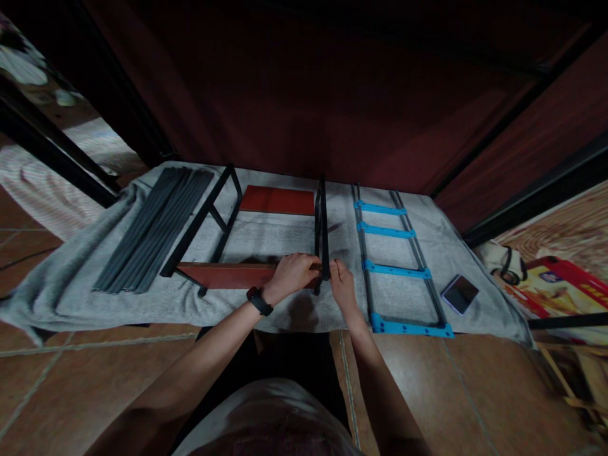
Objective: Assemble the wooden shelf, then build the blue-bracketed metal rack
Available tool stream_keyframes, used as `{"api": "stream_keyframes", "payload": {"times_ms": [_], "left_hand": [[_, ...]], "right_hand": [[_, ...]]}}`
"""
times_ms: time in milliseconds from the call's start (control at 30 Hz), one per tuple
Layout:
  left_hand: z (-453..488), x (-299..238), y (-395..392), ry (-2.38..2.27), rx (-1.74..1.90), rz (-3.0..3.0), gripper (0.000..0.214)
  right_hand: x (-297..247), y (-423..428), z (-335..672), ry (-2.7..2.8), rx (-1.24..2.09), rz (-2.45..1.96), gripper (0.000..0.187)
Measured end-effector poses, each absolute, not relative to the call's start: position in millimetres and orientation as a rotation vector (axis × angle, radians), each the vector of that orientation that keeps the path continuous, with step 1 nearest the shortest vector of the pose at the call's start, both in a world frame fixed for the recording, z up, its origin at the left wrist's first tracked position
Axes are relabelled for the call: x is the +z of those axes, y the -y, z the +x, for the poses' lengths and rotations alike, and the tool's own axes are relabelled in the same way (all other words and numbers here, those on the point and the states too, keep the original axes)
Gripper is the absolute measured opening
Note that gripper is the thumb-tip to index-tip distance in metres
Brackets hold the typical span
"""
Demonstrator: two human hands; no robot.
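Note:
A small rack of black metal frames (323,215) and two reddish-brown boards lies on a grey towel (71,278) on the floor. My left hand (292,273), with a black watch on the wrist, is closed around the right end of the near board (223,275), where it meets the black upright. My right hand (342,284) pinches at the foot of that same upright, fingers together; what they hold is too small to see. The far board (278,200) sits between the frames.
A bundle of dark grey rods (152,228) lies on the towel's left. A black frame with blue crosspieces (396,269) lies to the right, a phone (459,293) beside it. Dark wooden furniture rises behind. A red-yellow box (560,291) sits at right.

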State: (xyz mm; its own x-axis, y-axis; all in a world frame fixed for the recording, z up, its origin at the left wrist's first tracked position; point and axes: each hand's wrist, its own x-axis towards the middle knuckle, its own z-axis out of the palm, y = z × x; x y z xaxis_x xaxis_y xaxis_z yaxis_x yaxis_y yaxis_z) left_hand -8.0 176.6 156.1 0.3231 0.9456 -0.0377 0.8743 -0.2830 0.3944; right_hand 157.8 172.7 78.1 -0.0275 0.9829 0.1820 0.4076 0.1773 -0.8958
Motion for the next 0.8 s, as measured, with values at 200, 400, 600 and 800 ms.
{"api": "stream_keyframes", "payload": {"times_ms": [200, 400, 600, 800], "left_hand": [[-10.2, 152.8, -177.7, -1.626, 0.297, 2.253, 0.027], [-9.4, 154.7, -175.8, -1.626, 0.299, 2.253, 0.029], [-9.1, 154.9, -175.5, -1.634, 0.288, 2.256, 0.028], [-11.0, 150.9, -175.8, -1.613, 0.297, 2.303, 0.026]], "right_hand": [[84.0, -167.4, 162.4, 1.472, 0.956, -1.320, 0.039], [80.7, -169.2, 162.7, 1.536, 0.918, -1.241, 0.028], [78.2, -170.1, 160.4, 1.512, 0.975, -1.314, 0.036], [80.5, -168.2, 162.6, 1.509, 0.962, -1.244, 0.026]]}}
